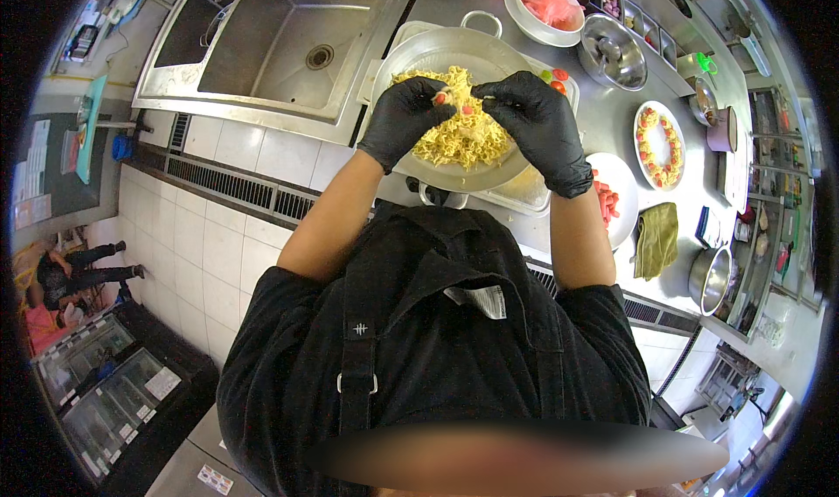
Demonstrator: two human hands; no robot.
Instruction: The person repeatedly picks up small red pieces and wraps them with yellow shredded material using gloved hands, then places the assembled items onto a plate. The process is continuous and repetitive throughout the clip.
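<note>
From my feed I see both hands in black gloves, the left hand (404, 120) and right hand (540, 126) just above centre frame. Forearms are bare below short black sleeves. A black shirt and apron fill the lower middle, with a metal strap buckle and a small white label.

Black gloves cover the left hand (404, 117) and right hand (539, 121), over yellow noodles (459, 139) in a silver pan (437, 51). Pink strips fill a white bowl (530, 21); an olive-green cloth (657, 239) lies on the grey steel surface (603, 113).
</note>
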